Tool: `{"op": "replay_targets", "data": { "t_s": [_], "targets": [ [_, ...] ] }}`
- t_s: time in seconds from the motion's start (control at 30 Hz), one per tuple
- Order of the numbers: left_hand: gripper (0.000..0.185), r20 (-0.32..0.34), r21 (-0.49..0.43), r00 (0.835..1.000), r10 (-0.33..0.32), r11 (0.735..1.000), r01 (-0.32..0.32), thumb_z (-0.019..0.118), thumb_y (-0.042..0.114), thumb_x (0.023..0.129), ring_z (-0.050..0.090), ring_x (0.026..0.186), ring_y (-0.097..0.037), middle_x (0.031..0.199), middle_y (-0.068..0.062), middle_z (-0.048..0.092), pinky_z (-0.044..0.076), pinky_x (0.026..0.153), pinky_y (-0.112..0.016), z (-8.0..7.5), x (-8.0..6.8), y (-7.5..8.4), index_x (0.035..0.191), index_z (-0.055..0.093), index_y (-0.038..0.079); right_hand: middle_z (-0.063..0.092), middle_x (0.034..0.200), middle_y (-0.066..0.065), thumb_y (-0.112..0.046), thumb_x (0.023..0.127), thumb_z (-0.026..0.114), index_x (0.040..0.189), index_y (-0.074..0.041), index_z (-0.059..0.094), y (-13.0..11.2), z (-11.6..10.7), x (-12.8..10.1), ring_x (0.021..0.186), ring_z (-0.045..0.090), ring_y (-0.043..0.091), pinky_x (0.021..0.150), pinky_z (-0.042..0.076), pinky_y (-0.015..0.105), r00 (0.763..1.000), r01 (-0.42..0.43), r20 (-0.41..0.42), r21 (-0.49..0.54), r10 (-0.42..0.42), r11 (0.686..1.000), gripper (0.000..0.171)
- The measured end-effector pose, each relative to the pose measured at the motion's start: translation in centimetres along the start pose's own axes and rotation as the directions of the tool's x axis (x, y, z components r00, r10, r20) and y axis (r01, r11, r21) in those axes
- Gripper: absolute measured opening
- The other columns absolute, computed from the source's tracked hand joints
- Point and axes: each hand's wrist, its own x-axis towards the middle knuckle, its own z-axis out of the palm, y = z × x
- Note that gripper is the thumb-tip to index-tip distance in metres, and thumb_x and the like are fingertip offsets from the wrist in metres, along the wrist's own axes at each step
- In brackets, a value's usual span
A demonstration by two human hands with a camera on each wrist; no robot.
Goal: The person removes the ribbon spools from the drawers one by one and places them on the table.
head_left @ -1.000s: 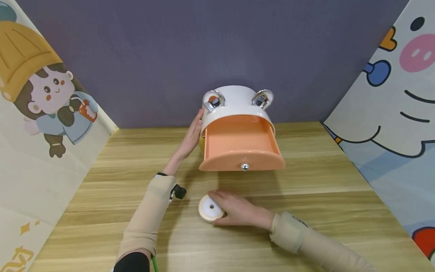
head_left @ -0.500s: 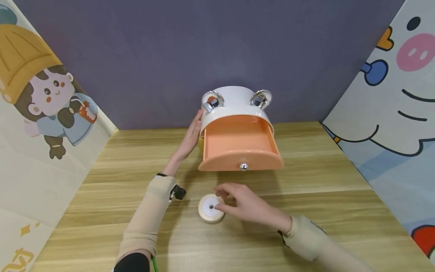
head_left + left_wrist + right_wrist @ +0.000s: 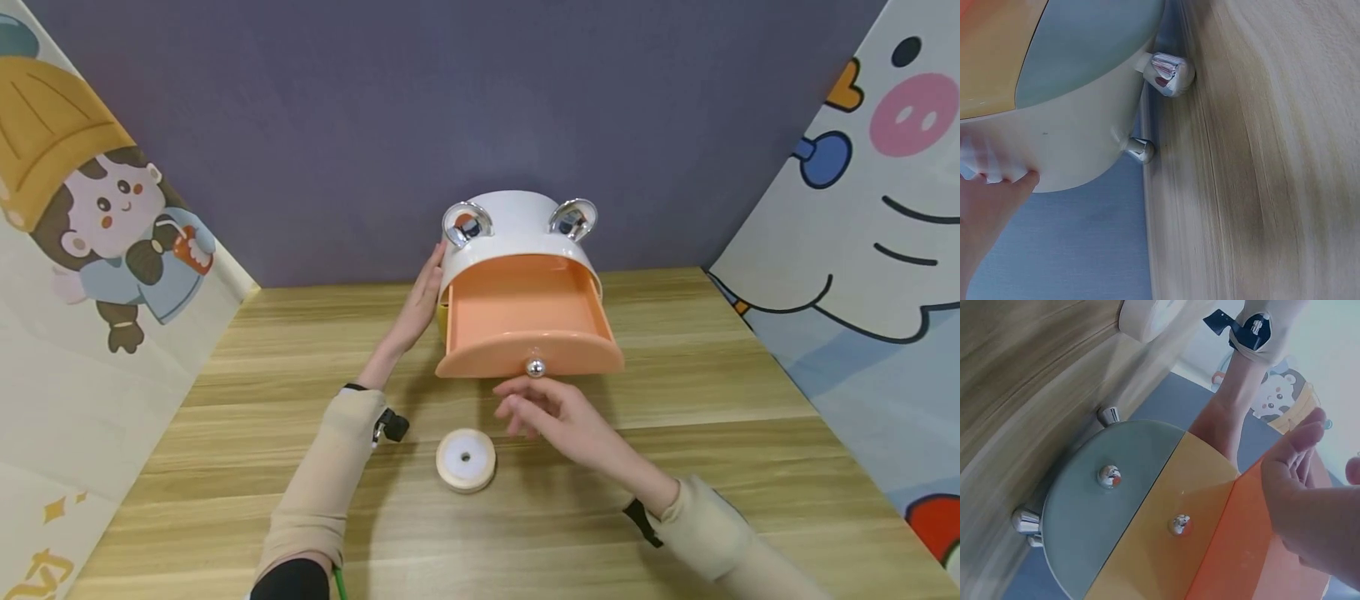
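A white round cabinet [image 3: 517, 227] with two silver ears stands at the back of the wooden table [image 3: 750, 433]. Its orange top drawer [image 3: 525, 317] is pulled out and holds nothing that I can see. My left hand [image 3: 422, 287] lies flat against the cabinet's left side; its fingertips [image 3: 999, 185] press the white shell. My right hand [image 3: 519, 407] hovers just below the drawer's silver knob [image 3: 535, 367], fingers loosely bent and holding nothing. A spool of white ribbon [image 3: 466, 459] lies flat on the table to the left of that hand. In the right wrist view a blue-grey drawer [image 3: 1094, 515] and a yellow drawer [image 3: 1166, 540] show below the orange one.
A purple wall [image 3: 450, 100] stands behind the cabinet. Cartoon panels close in the left [image 3: 90, 250] and right [image 3: 862, 233] sides. The cabinet stands on small silver feet [image 3: 1171, 74].
My right hand has let go of the ribbon spool and moved up toward the drawer knob. The spool stays on the table. The left hand has not moved.
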Motion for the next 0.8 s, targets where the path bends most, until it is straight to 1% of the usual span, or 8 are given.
{"op": "replay_targets", "data": {
  "t_s": [0.07,0.13,0.23,0.3,0.37,0.47,0.57,0.8],
  "targets": [
    [0.053,0.0,-0.003,1.0,-0.003,1.0,0.003,0.021,0.02,0.109,-0.002,0.157,-0.029,0.169,-0.01,0.002,0.001,0.127,-0.052,-0.02,-0.01,0.0,0.161,0.011,0.014,0.07,0.104,0.022,-0.018,0.106,0.047,0.124,0.001,0.061,0.02,-0.17,0.04,0.078,0.068,0.009,0.065,0.056,0.026,1.0,-0.008,-0.011,0.015,0.008,1.0,0.029],
    [0.053,0.001,-0.004,1.0,-0.002,1.0,0.002,0.021,0.02,0.109,-0.002,0.157,-0.03,0.169,-0.011,0.002,0.001,0.127,-0.053,-0.03,-0.02,-0.02,0.161,0.012,0.014,0.07,0.105,0.02,-0.021,0.107,0.045,0.124,-0.001,0.061,0.13,-0.31,0.03,0.078,0.068,0.009,0.067,0.056,0.028,1.0,-0.021,-0.023,0.042,0.022,0.999,0.031],
    [0.053,0.001,-0.004,1.0,0.0,1.0,0.0,0.021,0.02,0.109,-0.002,0.157,-0.03,0.169,-0.012,0.002,0.002,0.127,-0.053,-0.03,0.01,-0.01,0.161,0.012,0.013,0.071,0.104,0.011,-0.029,0.108,0.04,0.126,-0.001,0.06,0.24,-0.59,-0.03,0.08,0.069,0.01,0.07,0.057,0.029,0.998,-0.057,-0.021,0.129,0.06,0.99,0.039],
    [0.053,0.0,-0.002,1.0,0.004,1.0,-0.004,0.021,0.019,0.109,-0.002,0.157,-0.03,0.169,-0.012,0.003,0.002,0.127,-0.053,-0.05,0.01,0.01,0.161,0.012,0.013,0.071,0.102,0.005,-0.037,0.109,0.037,0.128,0.002,0.058,0.23,-0.77,0.0,0.08,0.069,0.01,0.072,0.057,0.027,0.995,-0.098,-0.004,0.215,0.101,0.972,0.049],
    [0.053,0.0,-0.004,1.0,0.005,1.0,-0.005,0.021,0.019,0.109,-0.002,0.157,-0.03,0.169,-0.012,0.003,0.002,0.127,-0.053,-0.05,0.03,-0.01,0.161,0.012,0.013,0.07,0.1,-0.001,-0.044,0.108,0.033,0.129,0.006,0.054,0.07,-0.91,0.07,0.08,0.068,0.01,0.071,0.057,0.025,0.991,-0.133,0.02,0.302,0.133,0.944,0.058],
    [0.053,0.001,-0.009,1.0,0.008,1.0,-0.008,0.021,0.019,0.109,-0.002,0.157,-0.031,0.169,-0.014,0.002,0.001,0.126,-0.054,-0.06,0.01,-0.08,0.161,0.011,0.013,0.069,0.098,-0.003,-0.05,0.107,0.03,0.129,0.008,0.052,-0.22,-1.0,0.16,0.079,0.067,0.008,0.07,0.056,0.022,0.985,-0.169,0.045,0.385,0.164,0.907,0.066],
    [0.053,0.0,-0.011,1.0,0.006,1.0,-0.006,0.021,0.019,0.109,-0.002,0.157,-0.03,0.169,-0.015,0.002,0.001,0.126,-0.055,-0.04,0.0,-0.09,0.161,0.011,0.013,0.07,0.097,-0.004,-0.05,0.107,0.029,0.128,0.008,0.052,-0.38,-1.01,0.2,0.077,0.067,0.007,0.07,0.056,0.021,0.985,-0.173,0.048,0.407,0.168,0.897,0.065],
    [0.053,0.003,-0.004,1.0,0.008,1.0,-0.008,0.021,0.018,0.109,-0.002,0.157,-0.029,0.169,-0.015,0.002,0.002,0.126,-0.055,0.0,0.01,-0.05,0.161,0.011,0.012,0.071,0.095,-0.004,-0.047,0.108,0.03,0.126,0.01,0.053,-0.41,-1.08,0.51,0.076,0.066,0.007,0.068,0.055,0.02,0.988,-0.151,0.027,0.41,0.154,0.9,0.064]
  ]
}}
